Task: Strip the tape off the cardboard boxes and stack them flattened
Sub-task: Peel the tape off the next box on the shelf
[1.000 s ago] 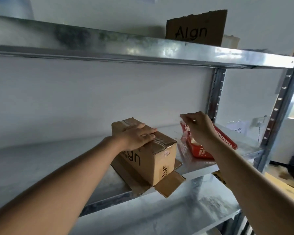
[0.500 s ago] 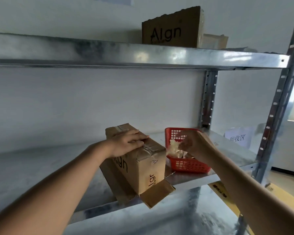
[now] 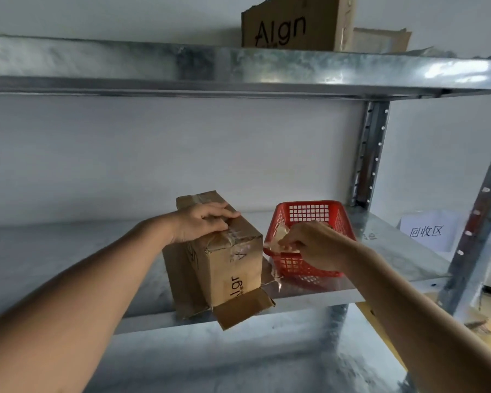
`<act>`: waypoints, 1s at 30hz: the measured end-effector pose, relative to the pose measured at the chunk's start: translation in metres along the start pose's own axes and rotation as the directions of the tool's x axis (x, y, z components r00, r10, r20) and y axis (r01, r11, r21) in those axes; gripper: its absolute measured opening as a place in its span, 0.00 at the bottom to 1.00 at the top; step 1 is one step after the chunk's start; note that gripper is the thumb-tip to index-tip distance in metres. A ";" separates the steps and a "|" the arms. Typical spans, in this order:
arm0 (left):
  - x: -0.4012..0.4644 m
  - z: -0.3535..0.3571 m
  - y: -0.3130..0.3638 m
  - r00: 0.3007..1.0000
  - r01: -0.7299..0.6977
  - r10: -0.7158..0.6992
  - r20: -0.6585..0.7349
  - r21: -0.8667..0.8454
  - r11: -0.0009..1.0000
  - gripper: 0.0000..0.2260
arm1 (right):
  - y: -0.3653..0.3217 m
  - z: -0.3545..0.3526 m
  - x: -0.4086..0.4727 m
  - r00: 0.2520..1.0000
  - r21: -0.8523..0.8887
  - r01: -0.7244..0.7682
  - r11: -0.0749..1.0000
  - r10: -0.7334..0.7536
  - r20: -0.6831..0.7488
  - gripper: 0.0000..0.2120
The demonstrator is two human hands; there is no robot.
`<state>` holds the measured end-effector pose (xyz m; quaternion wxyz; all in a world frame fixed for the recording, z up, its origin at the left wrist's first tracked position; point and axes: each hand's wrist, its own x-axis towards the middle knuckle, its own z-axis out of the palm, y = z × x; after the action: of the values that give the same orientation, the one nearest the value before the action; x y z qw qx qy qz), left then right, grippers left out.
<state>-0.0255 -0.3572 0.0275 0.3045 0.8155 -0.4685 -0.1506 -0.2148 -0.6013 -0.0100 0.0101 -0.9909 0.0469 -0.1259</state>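
Observation:
A brown cardboard box (image 3: 233, 268) printed "Algn" stands on the middle metal shelf (image 3: 386, 236), with tape across its top and its bottom flaps splayed out over the shelf edge. My left hand (image 3: 201, 225) lies on top of the box, fingers curved over its upper edge. To the right stands a red plastic basket (image 3: 312, 214). My right hand (image 3: 312, 245) is over the basket's near left rim and pinches a crumpled strip of tape (image 3: 278, 242).
Flattened cardboard printed "Algn" (image 3: 289, 24) leans on the top shelf (image 3: 238, 66). A white paper label (image 3: 427, 231) sits at the right end of the middle shelf. Metal uprights (image 3: 369, 154) stand at the right. Another shelf (image 3: 238, 358) runs below.
My right hand has come down from above the basket to its near left rim, carrying the tape. My left hand has stayed on the box top. The camera has shifted.

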 end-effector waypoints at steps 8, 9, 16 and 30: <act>-0.004 0.002 0.008 0.999 0.031 -0.031 -0.011 -0.002 1.000 0.15 | 0.003 0.000 -0.001 0.978 0.206 -0.009 0.979 0.052 -0.204 0.15; -0.004 0.002 0.008 0.999 0.032 -0.032 -0.014 -0.006 0.999 0.15 | 0.006 0.003 0.000 0.973 0.223 -0.021 0.975 0.072 -0.220 0.16; -0.002 0.001 0.006 0.999 0.033 -0.033 -0.013 -0.016 0.999 0.16 | 0.021 0.010 0.000 0.976 0.234 -0.066 0.970 0.111 -0.186 0.19; -0.002 0.002 0.009 0.999 0.040 -0.040 -0.030 -0.009 0.999 0.16 | 0.020 0.015 0.008 0.922 0.481 -0.012 0.877 0.196 -0.335 0.25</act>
<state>-0.0338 -0.3598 0.0319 0.3119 0.8256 -0.4469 -0.1464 -0.2047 -0.6220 -0.0232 0.2475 -0.9122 0.0701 -0.3189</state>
